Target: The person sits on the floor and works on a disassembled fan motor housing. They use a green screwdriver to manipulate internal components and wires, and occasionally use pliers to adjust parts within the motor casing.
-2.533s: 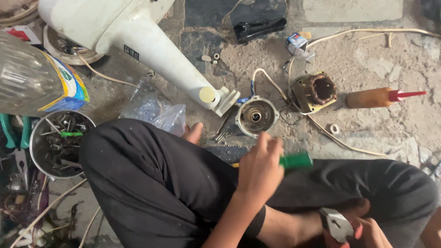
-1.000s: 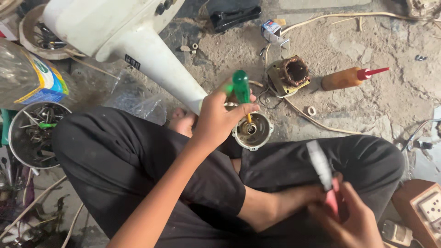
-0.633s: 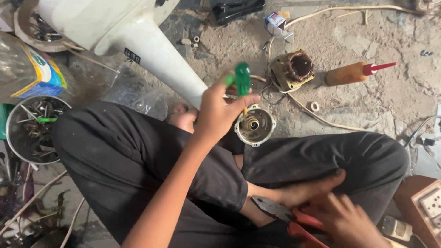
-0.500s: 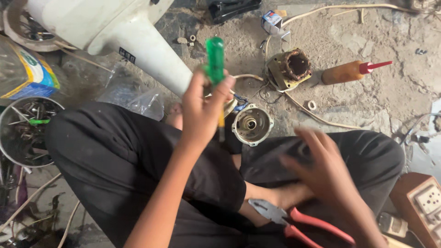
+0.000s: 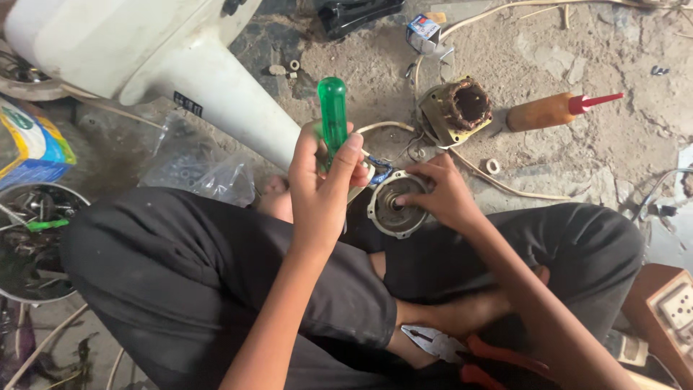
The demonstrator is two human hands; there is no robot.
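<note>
Seated person seen from above, legs crossed on a dusty concrete floor [image 5: 635, 137]. Nearest the camera, one pair of red-handled pliers [image 5: 469, 350] lies in the lap beside the foot, its metal nose pointing to the left of the picture. Above it, the left hand [image 5: 321, 191] is clenched around one green-handled screwdriver [image 5: 333, 119]; the tool's long axis runs nearly upright in the picture, handle end pointing away from the person and the shaft hidden behind the palm and fingers [image 5: 346, 155]. Just to its right, the right hand [image 5: 442, 193] rests on one round metal motor cover [image 5: 393, 206], fingertips touching its rim and centre; whether they grip it or only steady it cannot be told. The cover lies face up on the floor between the knees, just beside the screwdriver hand. To the left stands one metal bowl [image 5: 25, 245] of small hardware, and one clear plastic bag [image 5: 195, 162] lies near the knee. Farther out are one motor winding block [image 5: 456, 110] with copper coils, its bore facing up, and one brown squeeze bottle [image 5: 556, 112] lying on its side, red nozzle pointing right. One white fan base [image 5: 151, 50] slants from upper left toward the hands; farthest off, one black part [image 5: 357, 13] sits at the top edge.
</note>
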